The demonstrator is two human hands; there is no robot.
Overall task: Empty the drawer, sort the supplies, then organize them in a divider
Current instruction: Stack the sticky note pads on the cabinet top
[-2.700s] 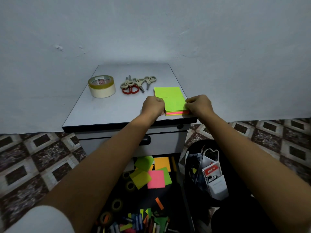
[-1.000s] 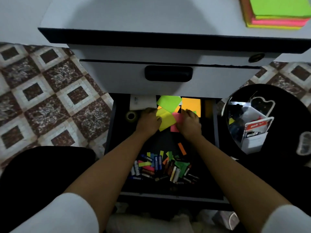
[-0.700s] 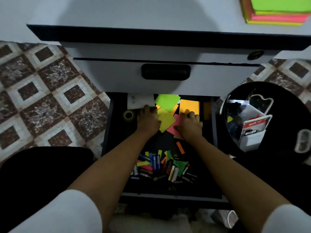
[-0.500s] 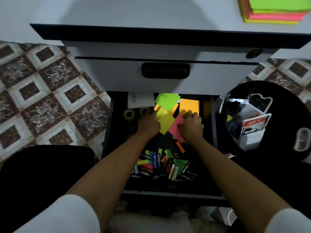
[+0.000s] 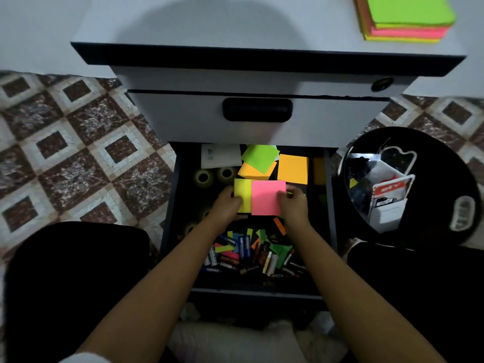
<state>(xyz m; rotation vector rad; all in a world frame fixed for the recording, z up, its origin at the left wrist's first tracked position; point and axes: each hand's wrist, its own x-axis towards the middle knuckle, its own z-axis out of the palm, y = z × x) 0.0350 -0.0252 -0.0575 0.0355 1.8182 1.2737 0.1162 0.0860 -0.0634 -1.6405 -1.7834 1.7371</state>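
My left hand point(image 5: 225, 205) pinches a yellow pad point(image 5: 242, 193), my right hand point(image 5: 294, 206) the pink pad point(image 5: 267, 197) overlapping it, over the drawer point(image 5: 256, 290). I can't read the blurred print on the white card point(image 5: 220, 155).

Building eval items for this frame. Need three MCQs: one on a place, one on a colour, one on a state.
1. Where does the sticky-note stack lie? A on the cabinet top; B on the floor; C in the black bin.
2. What colour is the pad held by the right hand? A blue; B pink; C white.
3. The lower drawer is: A shut; B pulled open; C lifted out.

Answers: 1 A, it sits near the top's right corner. 2 B, its face is plainly pink, beside the yellow pad in the left hand. 3 B, its contents lie in full view below the cabinet front.
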